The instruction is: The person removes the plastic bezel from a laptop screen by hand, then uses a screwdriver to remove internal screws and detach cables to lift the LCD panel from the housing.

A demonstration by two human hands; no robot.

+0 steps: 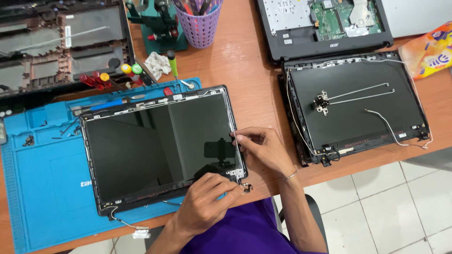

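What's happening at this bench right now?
A person works with both hands on a laptop screen panel lying on a blue mat. The left hand pinches at the panel's near right corner by the hinge bracket; the right hand holds the panel's right edge. An empty lid shell and screwdrivers lie nearby.

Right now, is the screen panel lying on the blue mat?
Yes, the screen panel lies on the blue mat, with both hands at its right edge.

A brown wooden table point(254, 70) stands over a floor of pale square tiles point(395, 207).
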